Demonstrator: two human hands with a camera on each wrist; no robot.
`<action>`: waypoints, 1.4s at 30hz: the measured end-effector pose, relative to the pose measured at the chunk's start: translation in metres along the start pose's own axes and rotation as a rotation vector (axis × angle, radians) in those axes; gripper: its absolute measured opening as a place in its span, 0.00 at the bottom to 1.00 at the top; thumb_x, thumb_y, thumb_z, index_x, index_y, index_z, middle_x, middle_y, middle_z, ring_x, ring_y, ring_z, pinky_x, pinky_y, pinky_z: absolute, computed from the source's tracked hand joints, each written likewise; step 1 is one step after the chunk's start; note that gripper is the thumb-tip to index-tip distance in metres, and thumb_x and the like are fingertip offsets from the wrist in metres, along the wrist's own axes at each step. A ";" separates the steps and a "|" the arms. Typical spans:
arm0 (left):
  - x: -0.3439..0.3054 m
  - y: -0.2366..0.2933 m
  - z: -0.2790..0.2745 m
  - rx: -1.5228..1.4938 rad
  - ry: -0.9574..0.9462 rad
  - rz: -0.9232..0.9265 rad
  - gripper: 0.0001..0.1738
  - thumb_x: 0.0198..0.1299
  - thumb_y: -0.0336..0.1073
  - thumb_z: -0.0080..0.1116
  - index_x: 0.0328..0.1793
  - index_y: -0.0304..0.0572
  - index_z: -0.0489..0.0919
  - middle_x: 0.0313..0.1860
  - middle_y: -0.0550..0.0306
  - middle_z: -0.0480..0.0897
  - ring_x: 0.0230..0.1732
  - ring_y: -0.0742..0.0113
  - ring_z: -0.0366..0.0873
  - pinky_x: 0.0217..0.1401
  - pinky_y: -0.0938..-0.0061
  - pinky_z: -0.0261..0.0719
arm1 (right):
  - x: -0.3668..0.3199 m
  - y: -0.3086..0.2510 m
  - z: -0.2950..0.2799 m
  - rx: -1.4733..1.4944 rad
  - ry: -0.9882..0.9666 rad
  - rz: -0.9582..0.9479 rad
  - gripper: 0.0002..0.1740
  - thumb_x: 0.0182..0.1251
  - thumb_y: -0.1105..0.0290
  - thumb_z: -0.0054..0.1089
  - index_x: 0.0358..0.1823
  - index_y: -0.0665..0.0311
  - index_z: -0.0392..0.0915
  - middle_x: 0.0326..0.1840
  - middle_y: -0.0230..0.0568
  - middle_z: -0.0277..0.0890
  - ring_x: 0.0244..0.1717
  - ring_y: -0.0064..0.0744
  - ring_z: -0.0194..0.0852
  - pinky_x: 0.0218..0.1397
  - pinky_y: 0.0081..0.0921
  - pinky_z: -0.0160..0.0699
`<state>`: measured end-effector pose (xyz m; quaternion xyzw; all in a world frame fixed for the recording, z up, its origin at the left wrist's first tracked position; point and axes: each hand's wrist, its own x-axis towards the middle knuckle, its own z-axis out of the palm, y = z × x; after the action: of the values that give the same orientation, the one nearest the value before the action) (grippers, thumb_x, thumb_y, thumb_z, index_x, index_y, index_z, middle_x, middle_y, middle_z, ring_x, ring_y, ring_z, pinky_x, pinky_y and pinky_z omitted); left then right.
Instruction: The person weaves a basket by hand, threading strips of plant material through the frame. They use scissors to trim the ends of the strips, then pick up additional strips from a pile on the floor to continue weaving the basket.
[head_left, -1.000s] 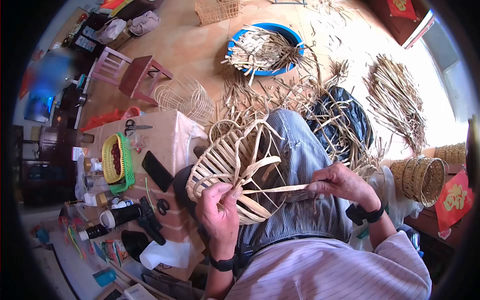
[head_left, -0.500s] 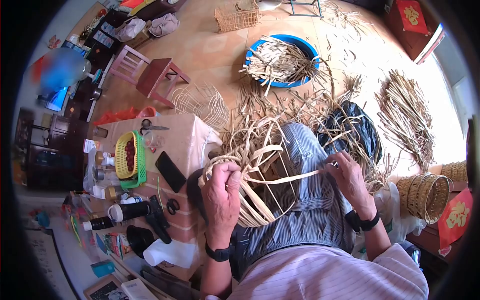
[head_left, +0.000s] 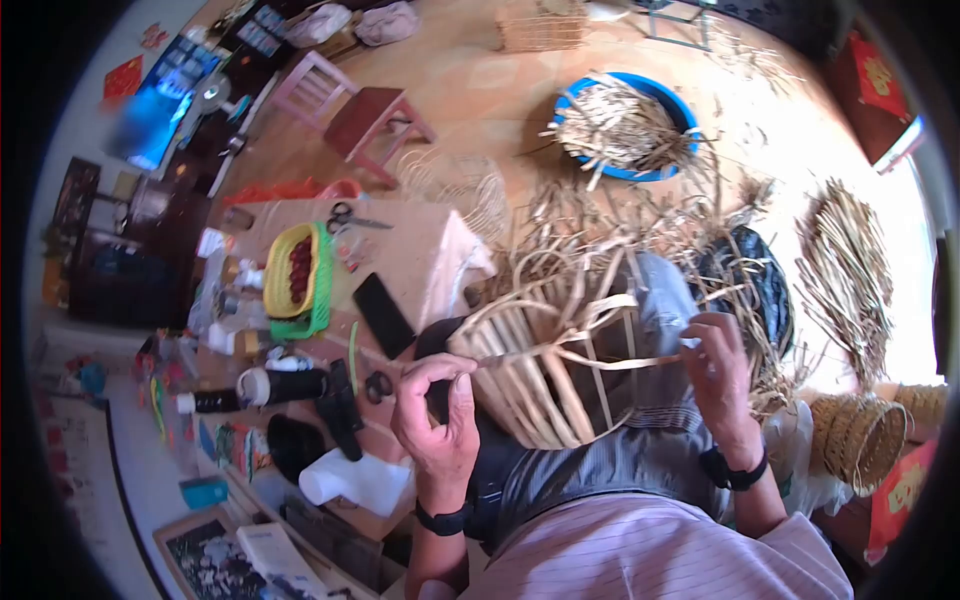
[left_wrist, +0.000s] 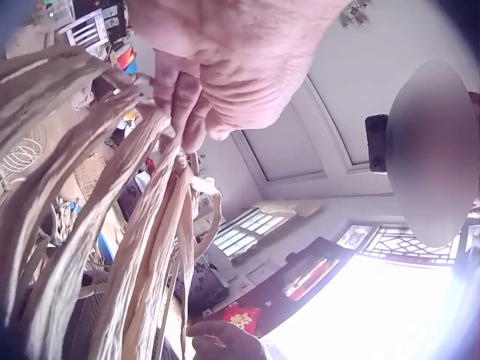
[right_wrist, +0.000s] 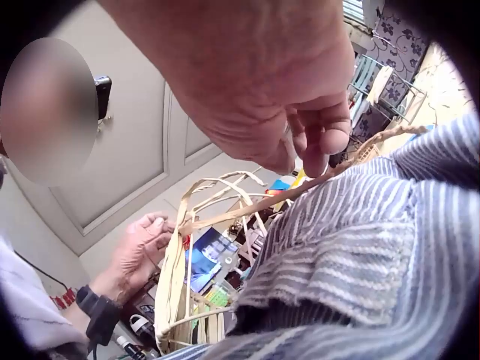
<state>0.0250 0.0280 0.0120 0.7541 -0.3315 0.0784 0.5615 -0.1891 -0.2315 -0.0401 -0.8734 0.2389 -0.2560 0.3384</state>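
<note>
A half-woven basket [head_left: 540,395] of pale flat plant strips sits tilted on the person's lap, its loops and loose ends upward. In the head view my left hand [head_left: 440,415] is at its left rim, thumb and index finger forming a gap. The left wrist view shows my fingers [left_wrist: 184,112] bent over the rim where the upright strips meet. From the basket a long strip [head_left: 620,363] runs right toward my right hand [head_left: 722,370]. In the right wrist view, fingertips lie right at this strip [right_wrist: 262,204], loosely bent, with the thumb apart from them.
Left of the lap stands a cloth-covered table [head_left: 410,230] with scissors [head_left: 345,215], a phone [head_left: 384,315], a yellow basket [head_left: 290,270] and bottles. On the floor are a blue tub [head_left: 690,140] of strips, a black bag [head_left: 765,290], a strip bundle [head_left: 850,270] and finished baskets [head_left: 860,440].
My head view has shifted left. My left hand has moved from the strip crossing to the basket's left rim. My right hand's fingers have loosened from pinching the strip.
</note>
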 end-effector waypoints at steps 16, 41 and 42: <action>-0.060 -0.131 -0.128 0.884 -0.200 -0.440 0.31 0.57 0.31 0.79 0.67 0.47 0.79 0.57 0.43 0.80 0.58 0.39 0.83 0.62 0.49 0.83 | -0.003 -0.005 0.019 0.187 0.035 0.140 0.18 0.65 0.93 0.58 0.50 0.64 0.82 0.58 0.44 0.76 0.45 0.35 0.78 0.39 0.27 0.78; -0.023 0.074 0.006 0.127 -0.351 0.320 0.17 0.57 0.23 0.78 0.49 0.51 0.88 0.41 0.56 0.86 0.35 0.59 0.87 0.35 0.68 0.85 | -0.004 -0.105 0.014 1.451 -0.767 0.334 0.27 0.85 0.68 0.65 0.78 0.63 0.68 0.54 0.34 0.81 0.51 0.22 0.79 0.56 0.28 0.83; -0.021 0.074 0.011 0.099 -0.362 0.325 0.17 0.58 0.22 0.75 0.50 0.52 0.90 0.42 0.57 0.87 0.35 0.60 0.88 0.34 0.68 0.87 | -0.004 -0.100 0.013 1.518 -0.778 0.392 0.29 0.84 0.71 0.67 0.80 0.61 0.67 0.56 0.31 0.78 0.55 0.20 0.77 0.61 0.26 0.81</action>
<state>-0.0370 0.0158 0.0563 0.7193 -0.5393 0.0473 0.4353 -0.1596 -0.1571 0.0220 -0.3809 0.0175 0.0329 0.9239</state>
